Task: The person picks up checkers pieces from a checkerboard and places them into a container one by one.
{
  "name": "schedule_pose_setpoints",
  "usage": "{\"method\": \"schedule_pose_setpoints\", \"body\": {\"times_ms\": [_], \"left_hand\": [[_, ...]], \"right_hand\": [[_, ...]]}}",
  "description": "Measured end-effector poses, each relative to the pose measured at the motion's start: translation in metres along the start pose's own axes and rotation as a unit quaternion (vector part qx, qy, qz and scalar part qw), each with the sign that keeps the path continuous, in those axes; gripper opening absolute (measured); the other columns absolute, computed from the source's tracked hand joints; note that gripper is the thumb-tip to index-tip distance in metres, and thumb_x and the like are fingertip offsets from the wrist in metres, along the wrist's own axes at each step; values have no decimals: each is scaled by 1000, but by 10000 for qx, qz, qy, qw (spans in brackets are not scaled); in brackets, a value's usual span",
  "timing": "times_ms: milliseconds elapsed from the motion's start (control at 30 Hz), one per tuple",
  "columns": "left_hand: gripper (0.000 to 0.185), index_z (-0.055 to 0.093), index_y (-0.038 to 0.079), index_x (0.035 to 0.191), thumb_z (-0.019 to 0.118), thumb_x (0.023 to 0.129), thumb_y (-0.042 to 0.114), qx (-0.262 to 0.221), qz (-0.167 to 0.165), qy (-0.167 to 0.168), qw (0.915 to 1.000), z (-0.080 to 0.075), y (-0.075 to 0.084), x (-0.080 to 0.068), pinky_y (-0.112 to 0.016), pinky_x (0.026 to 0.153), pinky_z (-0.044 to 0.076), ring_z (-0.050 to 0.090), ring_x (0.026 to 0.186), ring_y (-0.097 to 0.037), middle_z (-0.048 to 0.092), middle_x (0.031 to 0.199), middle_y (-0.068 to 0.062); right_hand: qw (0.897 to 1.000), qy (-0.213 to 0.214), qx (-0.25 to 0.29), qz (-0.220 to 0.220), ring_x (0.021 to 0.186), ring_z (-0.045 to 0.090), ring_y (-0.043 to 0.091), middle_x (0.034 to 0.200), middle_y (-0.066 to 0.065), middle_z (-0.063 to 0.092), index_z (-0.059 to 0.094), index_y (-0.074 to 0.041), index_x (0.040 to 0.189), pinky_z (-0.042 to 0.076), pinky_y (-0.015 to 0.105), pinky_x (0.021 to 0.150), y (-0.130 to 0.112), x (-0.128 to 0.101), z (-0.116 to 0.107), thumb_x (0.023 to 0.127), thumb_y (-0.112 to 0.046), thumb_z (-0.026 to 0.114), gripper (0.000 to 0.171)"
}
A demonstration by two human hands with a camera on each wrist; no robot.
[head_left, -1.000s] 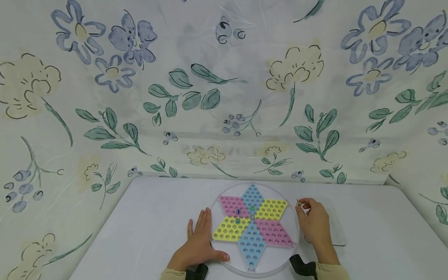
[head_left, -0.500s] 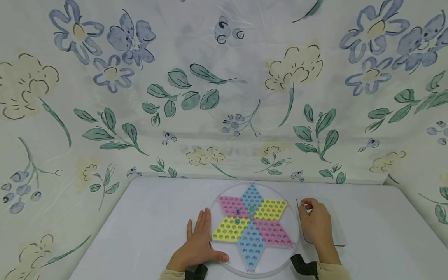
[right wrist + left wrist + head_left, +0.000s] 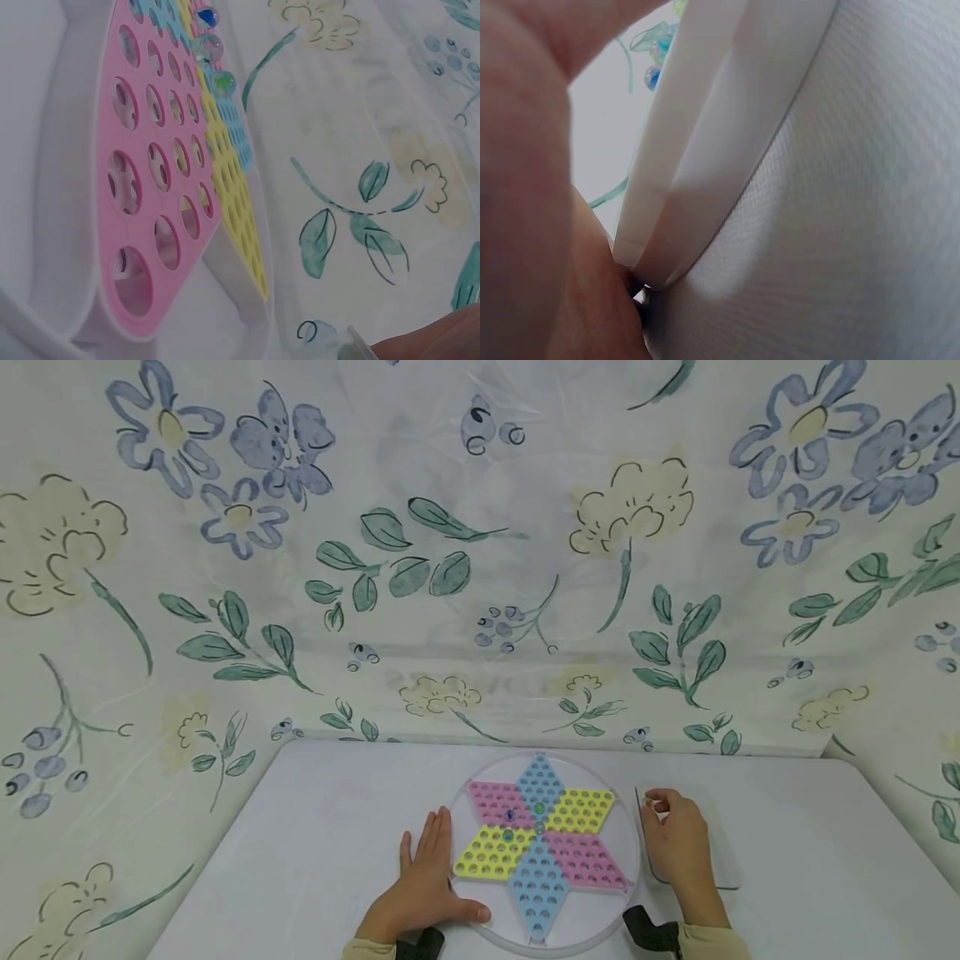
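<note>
Overall, a white table (image 3: 315,852) stands before a cloth backdrop printed with blue and cream flowers (image 3: 480,552). On the table lies a round clear-rimmed game board with a six-pointed star of pink, yellow and blue perforated panels (image 3: 543,843). To its right, just beside the rim, sits a clear shallow rectangular tray (image 3: 720,852).

The left hand (image 3: 423,885) rests flat on the table, fingers straight, with the thumb against the board's near-left rim; the left wrist view shows skin touching the white rim (image 3: 705,150). It holds nothing.

The right hand (image 3: 678,843) lies over the clear tray, fingers curled, the fingertips (image 3: 654,800) pinched together at the tray's far-left corner. They appear to nip a small marble, though the object is too small to confirm.

About four small glass marbles (image 3: 525,820) sit in holes near the star's centre; the right wrist view shows three of them in a row, blue, clear and green (image 3: 210,49).

Judgement: the filling of the board is at an early stage. A few holes are occupied, nearly all remain vacant, and the next marble appears to be at the tray, not yet on the board.
</note>
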State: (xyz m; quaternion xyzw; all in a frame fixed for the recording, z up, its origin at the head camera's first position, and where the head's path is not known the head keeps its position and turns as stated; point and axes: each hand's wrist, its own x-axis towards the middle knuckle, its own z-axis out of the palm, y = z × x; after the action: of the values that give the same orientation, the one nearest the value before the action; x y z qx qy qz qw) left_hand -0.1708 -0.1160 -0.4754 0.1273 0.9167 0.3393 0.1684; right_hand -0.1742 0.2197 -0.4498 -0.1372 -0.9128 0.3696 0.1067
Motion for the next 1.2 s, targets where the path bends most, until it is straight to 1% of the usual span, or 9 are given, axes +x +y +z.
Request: {"method": "schedule_pose_setpoints", "body": {"times_ms": [100,367,433,567,667,800,1033,1200], "left_hand": [[149,0,-9,157,89,62,61,7,2,9,10000,1,-1,1,-66,112,-14,-7,152,-41,-1,165,-26],[150,0,-8,157,89,61,63,24,-23,25,10000,0,0,1,-66,112,-15,-7,153,-41,-1,165,-26],[149,-1,-9,157,89,61,63,27,-25,13,10000,0,0,0,-66,112,-14,-7,152,-41,-1,165,-26],[148,-1,-9,157,89,62,60,-12,1,-5,10000,0,1,-1,-67,112,-13,-6,152,-42,-1,165,-27],[148,-1,-9,157,89,62,61,-22,10,-3,10000,0,0,-1,-67,112,-14,-7,152,-42,-2,165,-27],[148,-1,-9,157,88,63,63,30,15,0,10000,-1,-1,0,-66,112,-14,-8,152,-42,-2,165,-27],[147,-1,-10,156,88,64,61,-51,68,-22,10000,-2,0,0,-67,112,-13,-7,152,-43,-1,164,-28],[148,-1,-10,156,88,63,63,-32,44,-25,10000,-2,-1,0,-67,111,-14,-7,152,-43,-1,164,-28]], "right_hand": [[10000,3,9,-5,87,59,35,102,25,61,62,11,119,48,49,76,0,-1,0,97,-7,58,28],[9997,106,27,-200,85,59,35,99,25,61,63,11,117,48,49,74,1,0,-1,96,-5,59,27],[9998,105,26,-183,85,59,35,99,25,61,63,11,118,48,50,75,1,0,0,96,-5,59,27],[10000,28,26,-3,88,58,35,103,26,60,61,10,121,49,50,77,-1,0,-1,97,-7,57,29],[10000,0,23,55,89,56,35,105,26,59,60,10,123,48,49,77,-4,0,-1,98,-7,57,30],[10000,39,42,39,90,55,35,106,26,59,61,9,123,47,48,77,-8,-2,-1,98,-7,57,30],[9999,82,136,30,91,54,35,107,26,58,61,9,122,46,47,77,-16,-5,1,97,-7,59,30],[9999,109,114,5,91,54,33,107,24,59,62,7,123,44,45,76,-19,-8,4,98,-9,59,30]]}}
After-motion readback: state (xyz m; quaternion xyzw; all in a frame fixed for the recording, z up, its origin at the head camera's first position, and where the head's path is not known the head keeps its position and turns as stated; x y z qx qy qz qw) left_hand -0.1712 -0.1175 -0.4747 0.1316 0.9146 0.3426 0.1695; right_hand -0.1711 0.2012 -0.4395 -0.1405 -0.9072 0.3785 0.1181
